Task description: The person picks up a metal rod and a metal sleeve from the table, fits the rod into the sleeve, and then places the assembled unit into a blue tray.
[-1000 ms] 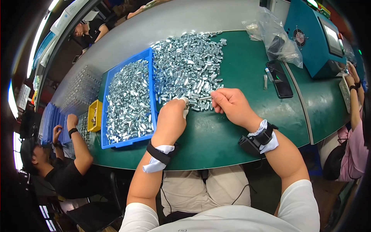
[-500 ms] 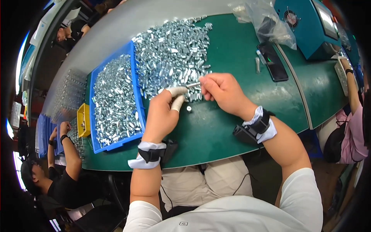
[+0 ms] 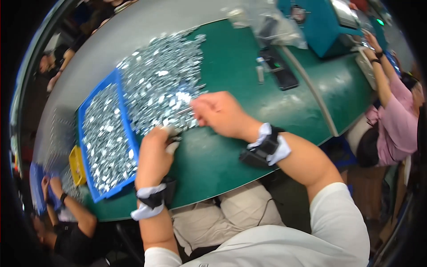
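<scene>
two hands meet at frame centre: the left hand (image 3: 156, 149) pinches a small metal piece (image 3: 172, 131), the right hand (image 3: 219, 112) is closed on a thin silver part (image 3: 181, 111) at the heap of shiny metal parts (image 3: 162, 84). left of them sits a blue tray (image 3: 126, 122) with a yellow box (image 3: 77, 165) beyond, and a crumpled clear plastic bag (image 3: 275, 26) lies at the upper right.

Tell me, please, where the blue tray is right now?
In the head view the blue tray sits on the green table at the person's left, beside the loose pile of metal parts, just left of the left hand.

Single head-worn fisheye view, steeply downward and close over the green table (image 3: 222, 160), edges bent.
</scene>
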Demonstrator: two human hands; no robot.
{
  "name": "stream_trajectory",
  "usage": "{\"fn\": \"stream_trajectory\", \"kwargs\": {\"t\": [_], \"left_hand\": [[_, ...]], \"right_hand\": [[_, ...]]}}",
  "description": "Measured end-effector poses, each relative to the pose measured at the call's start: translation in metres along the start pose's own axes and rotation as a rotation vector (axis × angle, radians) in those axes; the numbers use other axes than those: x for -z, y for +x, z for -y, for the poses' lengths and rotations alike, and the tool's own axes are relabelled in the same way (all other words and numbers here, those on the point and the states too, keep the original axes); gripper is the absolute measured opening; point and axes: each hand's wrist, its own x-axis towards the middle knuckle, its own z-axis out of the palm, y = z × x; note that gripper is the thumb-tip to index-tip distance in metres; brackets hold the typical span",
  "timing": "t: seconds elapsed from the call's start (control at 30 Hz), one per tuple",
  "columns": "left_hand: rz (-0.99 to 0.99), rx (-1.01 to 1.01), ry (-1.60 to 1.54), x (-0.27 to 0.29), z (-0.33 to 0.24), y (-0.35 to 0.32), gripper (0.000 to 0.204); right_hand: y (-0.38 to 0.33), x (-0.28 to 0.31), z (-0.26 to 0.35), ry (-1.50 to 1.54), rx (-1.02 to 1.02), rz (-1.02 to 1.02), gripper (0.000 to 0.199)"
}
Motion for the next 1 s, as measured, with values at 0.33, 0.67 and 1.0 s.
{"fn": "stream_trajectory", "kwargs": {"t": [0.33,0.67,1.0], "left_hand": [[-0.059,0.229,-0.371,0.008,-0.002,0.0,0.015],[-0.15,0.177,-0.913,0.005,-0.004,-0.001,0.018],[-0.27,0.131,-0.852,0.0,-0.003,-0.001,0.017]], "right_hand": [[0.0,-0.002,0.006,-0.043,0.029,0.019,0.034],[-0.002,-0.006,0.009,-0.066,0.048,0.071,0.035],[-0.003,-0.004,0.014,-0.132,0.08,0.086,0.036]]}}
